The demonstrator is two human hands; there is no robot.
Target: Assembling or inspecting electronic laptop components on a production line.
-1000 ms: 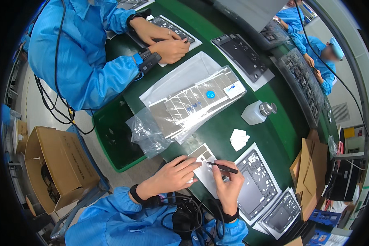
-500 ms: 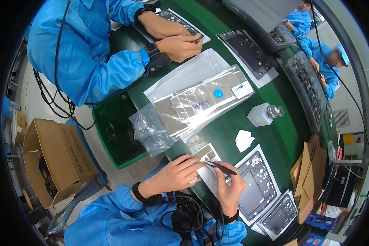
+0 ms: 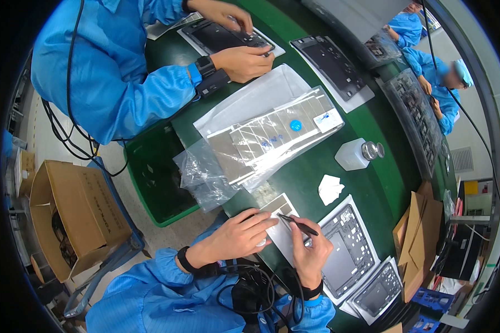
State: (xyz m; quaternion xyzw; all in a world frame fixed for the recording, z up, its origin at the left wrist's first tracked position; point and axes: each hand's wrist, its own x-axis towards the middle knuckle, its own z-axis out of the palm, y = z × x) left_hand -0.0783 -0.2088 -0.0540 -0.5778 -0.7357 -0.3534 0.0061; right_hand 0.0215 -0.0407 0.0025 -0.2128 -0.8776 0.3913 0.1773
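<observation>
My right hand (image 3: 312, 251) holds dark tweezers (image 3: 304, 226) like a pen. Their tips meet a white sheet (image 3: 284, 242) with a grey-brown strip near its far end, close to my left fingertips. My left hand (image 3: 241, 234) lies over the sheet's left edge, fingers together and slightly bent. A small white bit (image 3: 261, 242) shows between its fingers and thumb; its kind is unclear. Right of my right hand lies a dark grey panel with small white pads (image 3: 347, 244) on white backing. A smaller similar panel (image 3: 379, 293) lies nearer me.
Bagged strip sheets (image 3: 278, 136) lie beyond my hands, near a white bottle with metal cap (image 3: 356, 154) and a folded white wipe (image 3: 330, 190). A green bin (image 3: 164, 213) stands left. Across the table, a co-worker's hands (image 3: 243, 64) work at another panel (image 3: 208, 38).
The tweezers have tilted in my right hand, their tips staying by my left fingertips. My left hand stays put. One of the co-worker's hands has shifted away across their panel.
</observation>
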